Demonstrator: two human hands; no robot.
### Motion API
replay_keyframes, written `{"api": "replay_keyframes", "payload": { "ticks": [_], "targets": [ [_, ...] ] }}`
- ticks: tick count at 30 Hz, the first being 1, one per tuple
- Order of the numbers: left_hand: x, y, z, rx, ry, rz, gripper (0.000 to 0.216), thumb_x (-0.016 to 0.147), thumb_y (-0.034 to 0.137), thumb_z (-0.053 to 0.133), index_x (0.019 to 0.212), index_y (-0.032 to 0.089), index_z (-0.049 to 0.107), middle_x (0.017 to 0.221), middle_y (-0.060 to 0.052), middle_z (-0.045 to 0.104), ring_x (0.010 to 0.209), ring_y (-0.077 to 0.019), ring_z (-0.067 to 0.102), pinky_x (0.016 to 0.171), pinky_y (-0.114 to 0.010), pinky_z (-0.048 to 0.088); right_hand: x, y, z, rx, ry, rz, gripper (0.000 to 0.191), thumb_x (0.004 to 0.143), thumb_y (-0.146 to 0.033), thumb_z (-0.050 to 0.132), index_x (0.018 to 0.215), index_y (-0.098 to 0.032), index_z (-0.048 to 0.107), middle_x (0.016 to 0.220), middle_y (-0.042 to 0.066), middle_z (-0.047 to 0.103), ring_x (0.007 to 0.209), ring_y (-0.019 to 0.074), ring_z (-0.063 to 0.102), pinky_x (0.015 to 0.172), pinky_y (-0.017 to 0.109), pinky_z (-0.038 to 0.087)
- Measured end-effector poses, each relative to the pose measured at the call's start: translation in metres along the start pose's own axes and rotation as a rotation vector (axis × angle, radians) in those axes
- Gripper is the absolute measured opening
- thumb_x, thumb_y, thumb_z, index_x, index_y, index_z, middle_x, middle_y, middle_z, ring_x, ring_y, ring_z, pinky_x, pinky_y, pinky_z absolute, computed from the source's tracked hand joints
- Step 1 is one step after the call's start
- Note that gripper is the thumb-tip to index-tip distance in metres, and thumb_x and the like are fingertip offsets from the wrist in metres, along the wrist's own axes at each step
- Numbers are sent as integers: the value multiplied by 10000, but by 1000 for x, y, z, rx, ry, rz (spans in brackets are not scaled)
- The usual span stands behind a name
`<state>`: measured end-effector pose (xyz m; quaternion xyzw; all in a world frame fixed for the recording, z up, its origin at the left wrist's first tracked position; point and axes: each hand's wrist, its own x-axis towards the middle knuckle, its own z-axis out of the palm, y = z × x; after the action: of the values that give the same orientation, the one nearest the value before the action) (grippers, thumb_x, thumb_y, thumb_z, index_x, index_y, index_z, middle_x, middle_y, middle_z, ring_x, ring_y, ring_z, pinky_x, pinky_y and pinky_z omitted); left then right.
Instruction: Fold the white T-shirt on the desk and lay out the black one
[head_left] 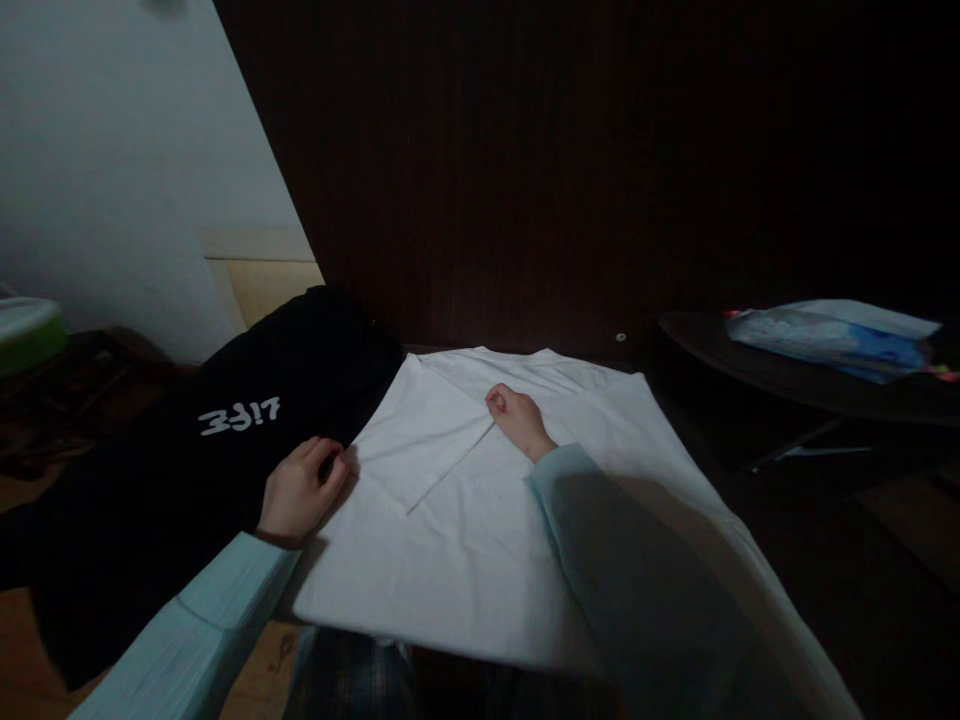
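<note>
A white T-shirt lies spread in front of me, with its left sleeve folded inward across the body. My right hand is closed in a pinch on the upper end of the sleeve's hem, near the middle of the shirt. At the shirt's left edge, my left hand has its fingers curled, thumb and fingertips together on the fabric. The shirt's lower right part is hidden behind my right sleeve.
Left of the shirt lies a black garment with white lettering. A plastic package rests on a dark rounded surface at the right. A tall dark panel stands behind the shirt. A green-and-white container is at far left.
</note>
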<state>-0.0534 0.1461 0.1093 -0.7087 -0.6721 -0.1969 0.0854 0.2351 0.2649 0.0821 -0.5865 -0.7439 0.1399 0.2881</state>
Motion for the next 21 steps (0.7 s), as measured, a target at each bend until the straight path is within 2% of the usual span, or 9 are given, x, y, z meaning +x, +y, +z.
{"api": "replay_keyframes", "payload": {
  "ticks": [7, 21],
  "targets": [
    [2, 0, 0, 73, 17, 158, 167, 676, 240, 433, 764, 164, 553, 764, -58, 581, 752, -214, 535, 702, -337, 410, 1, 2, 2, 2, 16, -14, 121, 781, -230, 442, 812, -232, 559, 626, -31, 572, 592, 115, 506, 547, 199, 314],
    [2, 0, -2, 100, 21, 49, 140, 714, 292, 425, 659, 183, 493, 673, -44, 542, 691, -206, 543, 672, -333, 412, 0, 2, 2, 27, 20, -29, 114, 785, -231, 446, 816, -228, 555, 616, -36, 569, 566, 111, 498, 542, 198, 314]
  ]
}}
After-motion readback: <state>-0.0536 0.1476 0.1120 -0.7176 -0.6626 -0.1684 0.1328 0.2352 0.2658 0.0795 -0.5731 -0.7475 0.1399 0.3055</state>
